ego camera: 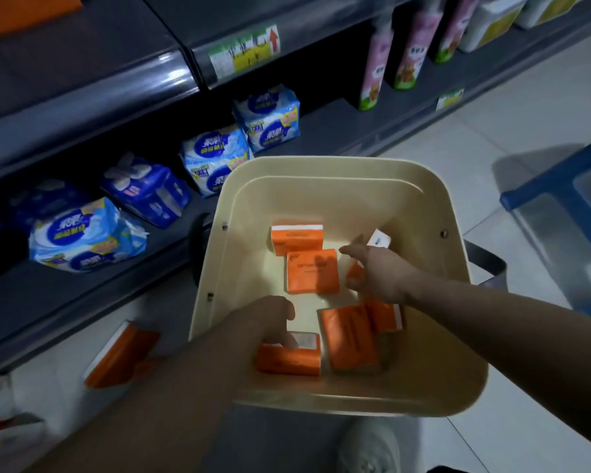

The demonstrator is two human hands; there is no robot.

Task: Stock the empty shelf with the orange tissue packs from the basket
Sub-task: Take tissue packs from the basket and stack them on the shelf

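The left hand (270, 324) is clasping an orange plastic-wrapped tissue pack (289, 360) in the cream plastic basket (321, 169). The right hand (376, 271), released, is reaching for another pack (355, 273), likely to carry two.

Basket (423, 186) – smooth cream plastic; orange tissue packs (313, 271) – glossy film wrap; shelf edge (171, 80) glossy.

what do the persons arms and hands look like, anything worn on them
The left arm and right arm are bare as far up as the view shows: no sleeves. The left hand and right hand have no gloves, and no watch, band or ring shows. The picture is dim and slightly blurred, so a thin ring could be missed.
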